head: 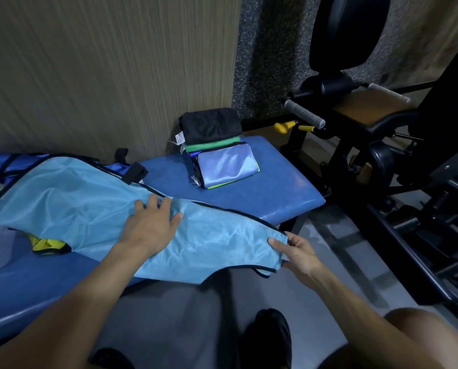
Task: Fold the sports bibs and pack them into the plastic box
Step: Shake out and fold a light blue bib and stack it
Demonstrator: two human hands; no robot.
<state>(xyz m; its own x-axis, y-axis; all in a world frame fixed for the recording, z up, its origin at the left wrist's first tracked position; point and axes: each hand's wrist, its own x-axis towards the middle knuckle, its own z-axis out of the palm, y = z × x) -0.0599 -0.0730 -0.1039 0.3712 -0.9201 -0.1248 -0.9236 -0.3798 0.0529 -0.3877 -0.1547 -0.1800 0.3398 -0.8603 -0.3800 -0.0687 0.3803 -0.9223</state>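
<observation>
A light blue mesh bib (76, 206) with black trim lies spread across the blue padded bench (262, 193). My left hand (153, 222) rests flat on its middle, fingers straight. At the bench's front edge my right hand (294, 253) pinches the bib's right corner, which hangs past the edge. A stack of folded bibs (219, 155), black on top, then green and pale blue, sits at the bench's far end by the wall. A yellow bib (48, 245) peeks out under the light blue one. A dark blue bib (12, 166) lies behind it. No plastic box is in view.
A wood-grain wall (102, 75) runs behind the bench. A black gym machine (382, 115) with a grey handle and yellow knobs stands to the right. Grey floor lies below, with my dark shoe (270, 334) and knee on it.
</observation>
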